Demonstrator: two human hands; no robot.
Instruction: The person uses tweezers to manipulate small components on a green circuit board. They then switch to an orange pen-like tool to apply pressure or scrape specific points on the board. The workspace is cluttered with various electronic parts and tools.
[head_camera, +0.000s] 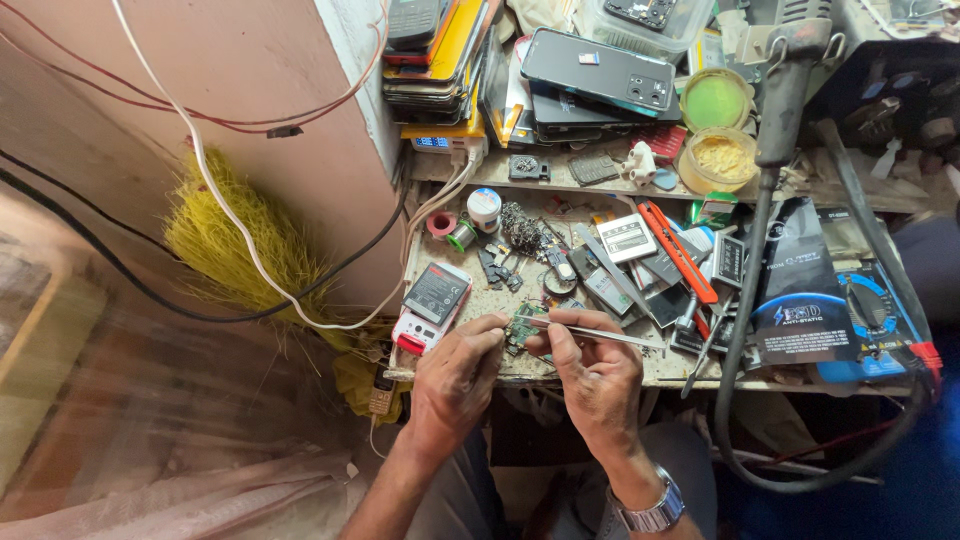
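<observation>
Both hands work at the near edge of the cluttered table (600, 372). The left hand (455, 380) has its grip pinched on a small green circuit board (520, 327), and the right hand (597, 375) has its grip closed around thin metal tweezers (600, 333) whose tip touches the board. Just left lies a white-and-red phone with a black battery (432, 303). Far right sit a red-handled cutter (678, 252), two round yellow-green tubs (716, 130) and a thick black hose (745, 330). A yellow broom (235, 240) leans far left.
</observation>
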